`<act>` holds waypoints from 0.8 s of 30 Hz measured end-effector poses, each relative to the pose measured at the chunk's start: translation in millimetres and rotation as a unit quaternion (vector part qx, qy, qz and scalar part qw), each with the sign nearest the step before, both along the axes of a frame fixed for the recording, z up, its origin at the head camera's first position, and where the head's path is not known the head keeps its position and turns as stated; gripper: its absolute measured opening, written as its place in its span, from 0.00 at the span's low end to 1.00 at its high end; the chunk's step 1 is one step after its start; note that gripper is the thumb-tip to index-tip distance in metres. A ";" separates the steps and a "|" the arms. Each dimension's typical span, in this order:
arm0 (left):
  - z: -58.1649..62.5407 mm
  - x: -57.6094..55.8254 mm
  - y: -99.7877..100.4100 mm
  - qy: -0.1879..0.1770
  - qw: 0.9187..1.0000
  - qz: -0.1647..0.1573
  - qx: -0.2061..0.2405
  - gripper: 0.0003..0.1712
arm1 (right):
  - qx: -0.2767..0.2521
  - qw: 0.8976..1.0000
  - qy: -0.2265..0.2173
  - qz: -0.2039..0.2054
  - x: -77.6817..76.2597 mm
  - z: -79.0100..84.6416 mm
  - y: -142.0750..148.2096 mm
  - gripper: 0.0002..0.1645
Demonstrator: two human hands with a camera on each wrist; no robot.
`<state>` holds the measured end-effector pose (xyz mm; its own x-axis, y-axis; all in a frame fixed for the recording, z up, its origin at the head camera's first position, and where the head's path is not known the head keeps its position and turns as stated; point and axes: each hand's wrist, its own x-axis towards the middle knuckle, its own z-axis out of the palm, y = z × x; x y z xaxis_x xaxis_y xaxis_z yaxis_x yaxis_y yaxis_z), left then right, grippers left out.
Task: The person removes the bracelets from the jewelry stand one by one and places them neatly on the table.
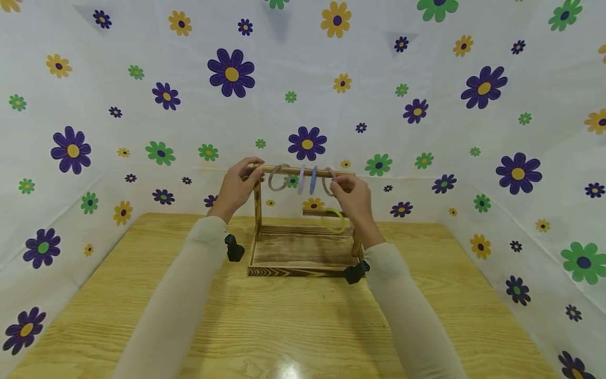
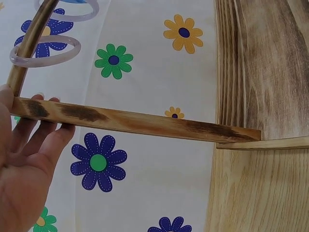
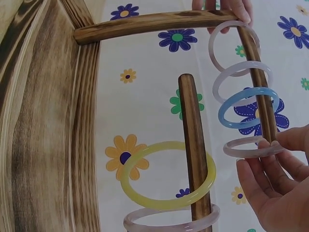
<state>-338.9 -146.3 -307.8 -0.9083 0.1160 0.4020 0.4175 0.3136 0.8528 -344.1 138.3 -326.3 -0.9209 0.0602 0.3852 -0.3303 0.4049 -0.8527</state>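
A wooden bangle stand (image 1: 298, 272) stands on the table. At its upper left corner my left hand (image 1: 235, 187) grips the post (image 2: 145, 121) where it meets the top rod (image 1: 293, 170), fingers behind the wood. With thumb and fingers, my right hand (image 1: 352, 197) pinches a pale mauve bangle (image 3: 241, 154) around the rod near its right end. Farther left on that rod hang a blue bangle (image 1: 313, 180), a lavender bangle (image 1: 301, 180) and another mauve bangle (image 1: 270, 179). Around the lower peg (image 3: 193, 121) are a yellow bangle (image 3: 127, 186) and a pale bangle (image 3: 169, 228).
The stand's tray-like base has a low rim and sits toward the back of the wood-grain table (image 1: 284, 326). White flowered cloth (image 1: 156, 126) surrounds the table at the back and sides. Black wrist cameras (image 1: 234, 248) hang below both wrists.
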 end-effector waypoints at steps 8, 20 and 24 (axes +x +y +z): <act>0.0 1.3 1.2 0.001 1.000 0.008 -0.009 0.20 | -0.014 1.000 0.007 0.001 -0.4 -1.0 5.9 0.16; -0.1 2.0 1.1 0.002 1.000 0.014 -0.010 0.19 | -0.013 1.000 0.001 -0.013 1.6 -1.5 12.7 0.16; -0.2 1.9 1.2 0.005 1.000 0.015 -0.012 0.19 | -0.002 1.000 0.008 -0.021 2.0 -1.4 17.7 0.16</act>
<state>-337.0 -145.0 -308.0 -0.9076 0.0989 0.4081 0.4159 0.3454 0.8413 -342.1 156.0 -327.7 -0.9113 0.0994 0.3996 -0.3270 0.4151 -0.8490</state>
